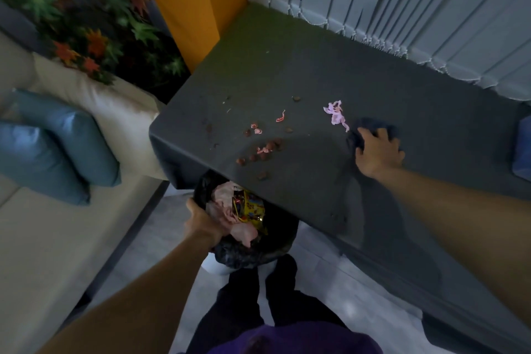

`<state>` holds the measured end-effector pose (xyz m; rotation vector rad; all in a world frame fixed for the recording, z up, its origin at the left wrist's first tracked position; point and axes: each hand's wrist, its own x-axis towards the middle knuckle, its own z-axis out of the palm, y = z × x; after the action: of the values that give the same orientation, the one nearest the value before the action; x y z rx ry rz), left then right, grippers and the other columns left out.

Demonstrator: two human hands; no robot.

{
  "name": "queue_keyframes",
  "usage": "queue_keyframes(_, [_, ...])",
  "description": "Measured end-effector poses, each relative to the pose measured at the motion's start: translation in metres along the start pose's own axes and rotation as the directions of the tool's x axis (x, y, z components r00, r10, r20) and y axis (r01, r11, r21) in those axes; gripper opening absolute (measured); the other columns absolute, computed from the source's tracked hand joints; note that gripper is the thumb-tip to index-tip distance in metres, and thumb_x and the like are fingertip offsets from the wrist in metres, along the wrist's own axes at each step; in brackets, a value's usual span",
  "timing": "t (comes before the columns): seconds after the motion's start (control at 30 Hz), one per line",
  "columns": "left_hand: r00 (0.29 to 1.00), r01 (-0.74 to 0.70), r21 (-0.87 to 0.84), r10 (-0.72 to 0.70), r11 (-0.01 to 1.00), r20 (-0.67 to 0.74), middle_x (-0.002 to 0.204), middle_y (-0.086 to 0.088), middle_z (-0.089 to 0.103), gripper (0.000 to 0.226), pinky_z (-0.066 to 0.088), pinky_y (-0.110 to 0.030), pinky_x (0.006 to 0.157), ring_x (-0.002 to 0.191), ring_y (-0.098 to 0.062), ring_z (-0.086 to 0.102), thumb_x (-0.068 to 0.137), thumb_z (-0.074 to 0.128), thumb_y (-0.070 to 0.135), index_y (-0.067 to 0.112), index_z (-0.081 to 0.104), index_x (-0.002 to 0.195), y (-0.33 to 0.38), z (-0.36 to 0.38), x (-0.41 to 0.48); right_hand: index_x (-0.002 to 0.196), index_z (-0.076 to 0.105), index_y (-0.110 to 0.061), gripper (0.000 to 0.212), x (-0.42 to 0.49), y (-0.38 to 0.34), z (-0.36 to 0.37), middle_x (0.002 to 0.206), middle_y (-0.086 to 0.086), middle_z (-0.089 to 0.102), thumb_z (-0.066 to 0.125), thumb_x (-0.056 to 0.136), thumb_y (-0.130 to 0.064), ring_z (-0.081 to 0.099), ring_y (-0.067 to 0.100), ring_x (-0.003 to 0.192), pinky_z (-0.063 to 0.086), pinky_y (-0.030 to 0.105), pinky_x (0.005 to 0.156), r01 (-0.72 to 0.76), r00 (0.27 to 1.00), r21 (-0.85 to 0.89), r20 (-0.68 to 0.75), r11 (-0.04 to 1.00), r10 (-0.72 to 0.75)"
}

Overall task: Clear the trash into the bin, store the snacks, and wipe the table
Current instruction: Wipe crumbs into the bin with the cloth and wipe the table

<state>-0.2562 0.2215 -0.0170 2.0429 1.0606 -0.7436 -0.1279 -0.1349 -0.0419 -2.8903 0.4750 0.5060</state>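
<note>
Currently the bin [253, 257] is held by its bag-lined rim in the left hand [201, 224], fingers curled over the edge, and is tucked just under the near corner of the table [287, 66]. A yellow snack packet [252, 207] and pale wrappers lie inside it. A dark cloth [373, 126] is pressed to the tabletop under the right hand [377, 152], whose spread fingers are bent over the bunched fabric. Brown crumbs [268, 149] and small pink scraps [258, 131] are scattered between cloth and bin. The sweep is probably best made as one flat, steady pass toward the corner, with the larger lilac scrap [335, 113] gathered first so that nothing is skipped. The rim should be kept against the table edge and slightly below it, or crumbs may be dropped onto the floor [330, 282]. Light pressure is advised, since soft crumbs could be smeared.
</note>
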Motion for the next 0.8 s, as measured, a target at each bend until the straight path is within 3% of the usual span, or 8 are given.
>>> queue_keyframes(0.1, [1.0, -0.001, -0.003, 0.001, 1.0, 0.001, 0.122, -0.026, 0.051, 0.075, 0.056, -0.055, 0.081, 0.101, -0.043, 0.057, 0.087, 0.065, 0.011, 0.014, 0.017, 0.145, 0.005, 0.0, 0.003, 0.133, 0.052, -0.019, 0.039, -0.01, 0.001, 0.003, 0.133, 0.019, 0.042, 0.055, 0.094, -0.021, 0.047, 0.046, 0.114, 0.048, 0.049, 0.095, 0.094, 0.993, 0.045, -0.076, 0.995, -0.09])
queue_keyframes(0.2, [1.0, 0.011, 0.019, -0.011, 1.0, 0.018, 0.124, -0.027, 0.049, 0.075, 0.056, -0.061, 0.082, 0.108, -0.046, 0.055, 0.086, 0.065, 0.009, 0.017, 0.017, 0.143, 0.008, -0.001, 0.008, 0.124, 0.06, -0.011, 0.034, -0.022, -0.007, 0.009, 0.119, 0.02, 0.047, 0.059, 0.09, -0.013, 0.055, 0.041, 0.101, 0.046, 0.04, 0.09, 0.205, 0.962, 0.193, -0.22, 0.96, -0.161])
queue_keyframes(0.3, [0.999, 0.005, 0.038, -0.006, 0.999, 0.033, 0.122, -0.026, 0.049, 0.077, 0.058, -0.061, 0.076, 0.105, -0.047, 0.057, 0.086, 0.065, 0.009, 0.02, 0.016, 0.144, 0.008, -0.004, 0.009, 0.131, 0.06, -0.016, 0.042, -0.033, -0.027, 0.024, 0.122, 0.015, 0.046, 0.063, 0.089, -0.017, 0.054, 0.033, 0.106, 0.043, 0.034, 0.097, 0.312, 0.943, 0.268, -0.206, 0.912, -0.262])
queue_keyframes(0.4, [0.999, -0.001, 0.043, -0.001, 0.999, 0.038, 0.121, -0.024, 0.049, 0.076, 0.059, -0.061, 0.073, 0.104, -0.046, 0.057, 0.086, 0.065, 0.009, 0.022, 0.017, 0.144, 0.009, -0.008, 0.011, 0.139, 0.053, -0.023, 0.052, -0.037, -0.045, 0.039, 0.131, 0.012, 0.04, 0.065, 0.089, -0.031, 0.045, 0.035, 0.117, 0.037, 0.037, 0.104, 0.264, 0.963, 0.171, -0.106, 0.949, -0.249])
queue_keyframes(0.5, [0.999, -0.001, 0.058, -0.001, 0.998, 0.036, 0.121, -0.024, 0.048, 0.075, 0.059, -0.061, 0.07, 0.104, -0.047, 0.057, 0.086, 0.066, 0.01, 0.022, 0.019, 0.143, 0.011, -0.013, 0.011, 0.134, 0.059, -0.019, 0.046, -0.045, -0.062, 0.04, 0.126, 0.014, 0.048, 0.063, 0.088, -0.019, 0.051, 0.035, 0.113, 0.04, 0.035, 0.099, 0.306, 0.952, 0.234, -0.059, 0.923, -0.301])
queue_keyframes(0.6, [0.999, -0.019, 0.04, 0.017, 0.999, 0.051, 0.123, -0.024, 0.047, 0.078, 0.059, -0.06, 0.072, 0.105, -0.046, 0.056, 0.083, 0.069, 0.009, 0.022, 0.02, 0.143, 0.011, -0.017, 0.013, 0.128, 0.065, -0.013, 0.042, -0.052, -0.076, 0.038, 0.115, 0.01, 0.055, 0.067, 0.086, -0.013, 0.057, 0.029, 0.104, 0.046, 0.034, 0.092, 0.479, 0.877, 0.325, -0.132, 0.815, -0.463])
queue_keyframes(0.73, [0.998, -0.037, 0.057, 0.034, 0.998, 0.055, 0.121, -0.022, 0.051, 0.078, 0.059, -0.058, 0.076, 0.105, -0.044, 0.057, 0.084, 0.067, 0.01, 0.022, 0.019, 0.145, 0.005, -0.023, 0.015, 0.131, 0.062, -0.008, 0.042, -0.043, -0.109, 0.035, 0.116, 0.014, 0.054, 0.065, 0.089, -0.008, 0.055, 0.031, 0.108, 0.046, 0.037, 0.094, 0.459, 0.886, 0.352, -0.249, 0.816, -0.391])
queue_keyframes(0.8, [0.998, -0.037, 0.064, 0.035, 0.997, 0.043, 0.116, -0.022, 0.053, 0.079, 0.06, -0.057, 0.075, 0.102, -0.044, 0.059, 0.082, 0.067, 0.011, 0.022, 0.019, 0.143, 0.001, -0.025, 0.016, 0.133, 0.06, -0.009, 0.041, -0.038, -0.125, 0.034, 0.119, 0.015, 0.053, 0.062, 0.092, -0.009, 0.053, 0.032, 0.11, 0.043, 0.036, 0.097, 0.446, 0.894, 0.329, -0.211, 0.832, -0.396])
